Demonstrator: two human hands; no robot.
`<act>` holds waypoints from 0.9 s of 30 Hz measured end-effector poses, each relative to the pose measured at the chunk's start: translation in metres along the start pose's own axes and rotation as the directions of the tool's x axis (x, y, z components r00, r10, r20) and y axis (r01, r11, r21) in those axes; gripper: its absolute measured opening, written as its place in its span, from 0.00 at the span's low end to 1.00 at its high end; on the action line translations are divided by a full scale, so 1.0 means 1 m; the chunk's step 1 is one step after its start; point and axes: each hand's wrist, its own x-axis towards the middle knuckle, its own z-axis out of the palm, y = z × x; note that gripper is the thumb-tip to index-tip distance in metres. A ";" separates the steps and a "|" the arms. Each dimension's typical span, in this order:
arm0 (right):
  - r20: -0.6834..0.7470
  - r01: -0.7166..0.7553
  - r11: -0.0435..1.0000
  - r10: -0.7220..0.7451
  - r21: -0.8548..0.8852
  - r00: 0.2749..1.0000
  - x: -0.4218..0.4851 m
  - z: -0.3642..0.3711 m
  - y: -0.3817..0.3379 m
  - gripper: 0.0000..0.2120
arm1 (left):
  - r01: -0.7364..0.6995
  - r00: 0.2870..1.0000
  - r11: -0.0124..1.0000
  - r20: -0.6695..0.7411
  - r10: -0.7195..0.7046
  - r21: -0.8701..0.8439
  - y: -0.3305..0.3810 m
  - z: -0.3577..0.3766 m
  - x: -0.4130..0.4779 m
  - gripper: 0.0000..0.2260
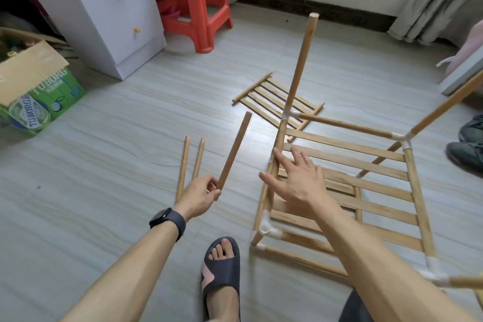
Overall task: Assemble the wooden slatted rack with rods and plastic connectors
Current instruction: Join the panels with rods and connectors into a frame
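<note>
**Rod in your left hand, right hand spread over the rack**

Left hand [201, 192]: your thumb and fingers pinch the near end of a loose rod [235, 150]. The rod tilts up and away, with its far end off the floor [117, 151]. There is a dark watch [168, 219] on that wrist.

Right hand [298, 180]: fingers straight and spread, holding nothing. It is over the left side rod of the rack [352, 162]. It is blurred, so you cannot tell whether it touches the wood.

Rack: partly built, on the floor right of centre. Its slats run left to right between two side rods. White connectors [265, 227] join the corners. From the far-left corner an upright rod [300, 65] rises, leaning slightly right.

Spare parts: a slatted panel [271, 97] lies flat on the floor beyond the rack. Two rods [183, 167] lie side by side, just left of your left hand.

Surroundings: your foot in a dark sandal [222, 269] is near, between your arms. A cardboard box [34, 91], a white cabinet [112, 21] and a red stool [198, 8] stand far left. Dark shoes [467, 144] sit at the right edge.
</note>
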 end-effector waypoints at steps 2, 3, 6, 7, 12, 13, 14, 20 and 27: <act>0.002 -0.040 0.956 0.041 0.290 0.999 -0.013 -0.022 -0.008 0.48 | -0.173 0.984 0.984 -0.028 0.175 0.050 0.034 -0.024 -0.016 0.05; -0.028 -0.039 0.883 0.059 0.469 0.998 -0.023 -0.032 -0.012 0.48 | -0.253 0.966 0.964 -0.026 0.256 0.084 0.052 -0.034 -0.024 0.05; -0.123 0.049 0.626 0.075 0.778 0.990 -0.053 -0.050 -0.017 0.31 | -0.420 0.903 0.877 0.018 0.428 0.232 0.098 -0.058 -0.052 0.07; -0.164 0.090 0.583 0.075 0.807 0.984 -0.063 -0.055 -0.017 0.26 | -0.456 0.884 0.844 0.036 0.466 0.283 0.109 -0.064 -0.061 0.08; -0.382 0.257 0.604 0.086 0.754 0.920 -0.124 -0.069 -0.012 0.19 | -0.423 0.906 0.836 0.159 0.392 0.350 0.125 -0.062 -0.094 0.15; -0.400 0.265 0.611 0.094 0.746 0.912 -0.135 -0.068 -0.011 0.19 | -0.391 0.919 0.857 0.194 0.344 0.336 0.121 -0.052 -0.098 0.19; -0.411 0.271 0.616 0.096 0.740 0.907 -0.144 -0.064 -0.011 0.19 | -0.361 0.927 0.886 0.219 0.305 0.293 0.115 -0.040 -0.103 0.22; -0.525 0.324 0.731 0.055 0.600 0.849 -0.165 -0.034 -0.003 0.16 | -0.173 0.982 0.967 0.043 0.184 -0.185 0.088 0.038 -0.132 0.26; -0.536 0.423 0.875 -0.246 0.236 0.808 -0.162 -0.039 -0.011 0.18 | -0.209 0.978 0.962 -0.063 0.201 -0.177 0.082 0.050 -0.132 0.24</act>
